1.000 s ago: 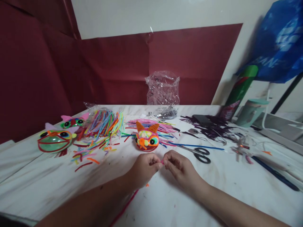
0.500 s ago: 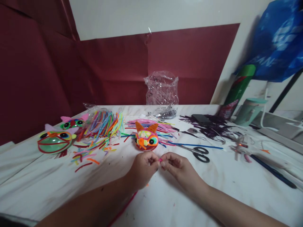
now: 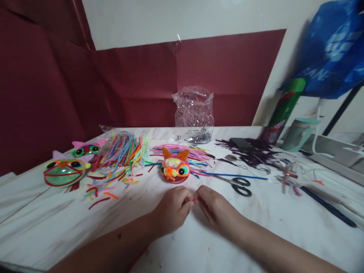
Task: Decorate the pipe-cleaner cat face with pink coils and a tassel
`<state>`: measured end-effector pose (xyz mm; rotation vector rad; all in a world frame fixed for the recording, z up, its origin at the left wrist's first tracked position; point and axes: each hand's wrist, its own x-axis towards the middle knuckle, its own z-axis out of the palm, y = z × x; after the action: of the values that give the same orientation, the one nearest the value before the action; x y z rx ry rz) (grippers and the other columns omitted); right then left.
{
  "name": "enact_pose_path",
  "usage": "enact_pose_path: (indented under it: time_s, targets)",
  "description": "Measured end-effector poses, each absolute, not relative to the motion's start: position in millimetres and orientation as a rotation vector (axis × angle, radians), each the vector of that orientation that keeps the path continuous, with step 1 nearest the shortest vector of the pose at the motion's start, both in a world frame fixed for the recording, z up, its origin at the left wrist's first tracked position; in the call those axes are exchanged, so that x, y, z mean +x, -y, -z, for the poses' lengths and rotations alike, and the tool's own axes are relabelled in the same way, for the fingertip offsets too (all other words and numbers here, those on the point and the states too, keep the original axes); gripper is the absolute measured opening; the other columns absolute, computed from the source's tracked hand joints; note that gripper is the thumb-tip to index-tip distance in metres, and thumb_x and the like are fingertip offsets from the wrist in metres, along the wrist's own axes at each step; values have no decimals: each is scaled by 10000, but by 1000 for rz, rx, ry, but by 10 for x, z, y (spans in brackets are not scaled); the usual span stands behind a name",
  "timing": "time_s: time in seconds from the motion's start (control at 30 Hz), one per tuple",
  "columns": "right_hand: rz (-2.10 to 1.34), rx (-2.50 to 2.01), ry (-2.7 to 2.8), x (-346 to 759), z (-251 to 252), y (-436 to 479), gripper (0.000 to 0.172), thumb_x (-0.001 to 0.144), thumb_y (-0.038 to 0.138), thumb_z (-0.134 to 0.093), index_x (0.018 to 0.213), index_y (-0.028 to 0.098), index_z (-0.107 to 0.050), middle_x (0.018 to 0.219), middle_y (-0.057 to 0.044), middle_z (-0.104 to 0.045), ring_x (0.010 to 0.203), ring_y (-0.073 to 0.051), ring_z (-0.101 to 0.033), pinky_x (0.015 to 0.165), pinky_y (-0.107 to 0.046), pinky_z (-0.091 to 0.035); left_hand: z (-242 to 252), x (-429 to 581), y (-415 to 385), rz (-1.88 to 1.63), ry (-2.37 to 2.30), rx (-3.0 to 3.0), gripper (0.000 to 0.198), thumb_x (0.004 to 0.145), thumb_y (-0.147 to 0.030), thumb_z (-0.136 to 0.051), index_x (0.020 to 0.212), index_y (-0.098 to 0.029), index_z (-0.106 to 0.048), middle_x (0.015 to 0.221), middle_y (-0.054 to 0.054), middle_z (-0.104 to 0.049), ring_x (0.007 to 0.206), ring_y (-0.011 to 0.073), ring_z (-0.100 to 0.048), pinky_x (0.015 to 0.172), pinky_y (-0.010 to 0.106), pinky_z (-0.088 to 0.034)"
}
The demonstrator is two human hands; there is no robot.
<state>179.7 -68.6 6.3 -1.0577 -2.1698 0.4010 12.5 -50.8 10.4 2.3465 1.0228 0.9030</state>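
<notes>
At the far side I have dark red sheeting [image 3: 136, 87] covering the lower part of a pale wall [image 3: 182, 22], and it runs along my left too. To my far right I see a blue bag [image 3: 327, 49] with white print, a green canister [image 3: 288, 102] below it, then a pale green cup [image 3: 296, 137]. Left of the cup, a dark, flat, phone-like slab [image 3: 240, 144] lies on shredded purple strips [image 3: 260, 153].

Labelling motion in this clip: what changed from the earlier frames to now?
The left hand and right hand rolled inward, fingers curled tighter; the pink piece pinched between them shows less. The left forearm now hides more of the pink stem, and the orange scrap is out of sight. No visible new grasp or release. Orange-eared figure and scissors stayed put.
</notes>
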Motion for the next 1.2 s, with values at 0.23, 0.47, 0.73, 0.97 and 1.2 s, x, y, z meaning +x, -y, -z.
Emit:
enact_pose_path:
  time_s: [0.23,0.47,0.73,0.97,1.2]
  targets:
    - [-747,-1136,1868,1724,-53,717,98,806,186,-463,730,174,-522,668,-16,-551,619,-143,-497,582,-252,-398,-94,143,520,-1082,-1056,2495,142,674,-71,-440,583,-180,-435,581,-7,-479,566,122,-450,549,235,-329]
    - [-907,-1080,1659,1686,-71,758,194,830,317,-469,704,177,-512,636,3,-504,614,-134,-461,572,-246,-382,-134,177,536,-1029,-1111,2078,114,727,-181,-489,614,-177,-470,570,-34,-472,555,108,-439,542,219,-347]
    - [-696,-1154,1900,1775,-111,690,126,837,215,-439,726,186,-490,647,6,-513,599,-132,-464,555,-237,-367,-171,102,485,-899,-1079,2169,119,735,-160,-492,618,-161,-514,608,-23,-504,600,111,-469,579,215,-346]
    - [-373,-1071,2174,1829,-92,686,134,815,112,-407,737,186,-487,699,-27,-537,633,-146,-501,576,-243,-390,-137,117,496,-870,-1055,2359,152,763,-148,-463,618,-170,-503,626,-6,-509,617,125,-484,585,229,-350]
    - [-285,-954,2295,1866,-65,672,164,816,108,-392,731,179,-513,704,-54,-552,637,-161,-495,578,-263,-391,-163,105,523,-848,-971,2455,155,730,-97,-462,601,-167,-510,627,6,-512,615,125,-485,570,224,-356]
